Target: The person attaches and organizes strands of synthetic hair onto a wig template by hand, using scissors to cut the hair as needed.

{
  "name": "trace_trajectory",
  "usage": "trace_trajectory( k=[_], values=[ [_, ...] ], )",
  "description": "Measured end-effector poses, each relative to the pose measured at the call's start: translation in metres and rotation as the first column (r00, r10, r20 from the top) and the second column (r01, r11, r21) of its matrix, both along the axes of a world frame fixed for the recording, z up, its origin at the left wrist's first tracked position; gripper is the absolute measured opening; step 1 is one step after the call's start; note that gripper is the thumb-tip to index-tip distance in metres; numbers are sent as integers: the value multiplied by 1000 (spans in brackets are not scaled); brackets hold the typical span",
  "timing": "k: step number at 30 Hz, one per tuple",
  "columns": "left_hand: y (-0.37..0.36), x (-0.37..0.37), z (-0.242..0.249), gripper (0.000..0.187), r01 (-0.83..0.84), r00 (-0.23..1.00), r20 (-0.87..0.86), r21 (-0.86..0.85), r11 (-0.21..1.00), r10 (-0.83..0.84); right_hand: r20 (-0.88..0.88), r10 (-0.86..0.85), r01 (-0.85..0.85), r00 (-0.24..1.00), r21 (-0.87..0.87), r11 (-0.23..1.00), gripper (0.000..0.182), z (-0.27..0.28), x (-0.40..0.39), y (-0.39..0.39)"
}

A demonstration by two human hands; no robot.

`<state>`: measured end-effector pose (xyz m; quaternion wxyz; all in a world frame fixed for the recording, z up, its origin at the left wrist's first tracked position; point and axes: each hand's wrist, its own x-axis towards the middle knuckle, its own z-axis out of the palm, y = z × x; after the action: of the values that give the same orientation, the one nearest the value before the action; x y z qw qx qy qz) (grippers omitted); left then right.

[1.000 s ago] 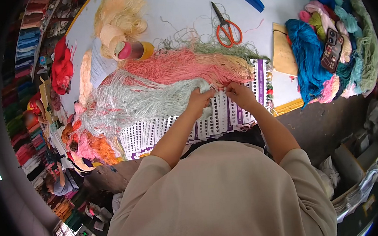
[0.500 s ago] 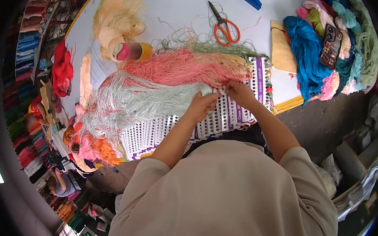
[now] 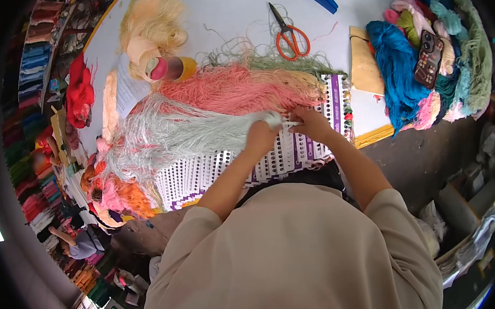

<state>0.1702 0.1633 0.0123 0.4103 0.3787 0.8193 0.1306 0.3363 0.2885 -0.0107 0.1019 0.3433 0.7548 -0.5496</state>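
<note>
A long hank of pale blue-white thread lies spread across the table, its gathered end at the right. Around that end my left hand is closed, fingers partly hidden. Just to its right, my right hand has its fingers bent in a pinch over the punched cards; what they hold is too small to make out. Under both hands are overlapping white cards with rows of holes and purple strips. Pink thread lies loose behind the pale hank.
Orange-handled scissors, a thread cone and cream thread lie farther back. Right are a brown card piece, blue thread and a phone. Red thread hangs left. Another person is at far left.
My left hand has turned over and closed farther round the end of the pale hank. My right hand has shifted slightly left and its fingers have moved. The view has shifted slightly.
</note>
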Motion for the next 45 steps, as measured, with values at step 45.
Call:
trace_trajectory(
  k=[45],
  values=[
    [-42, -22, 209, 32, -708, 338, 941, 241, 663, 18, -320, -736, 335, 597, -735, 590, 9, 241, -46, -81]
  ],
)
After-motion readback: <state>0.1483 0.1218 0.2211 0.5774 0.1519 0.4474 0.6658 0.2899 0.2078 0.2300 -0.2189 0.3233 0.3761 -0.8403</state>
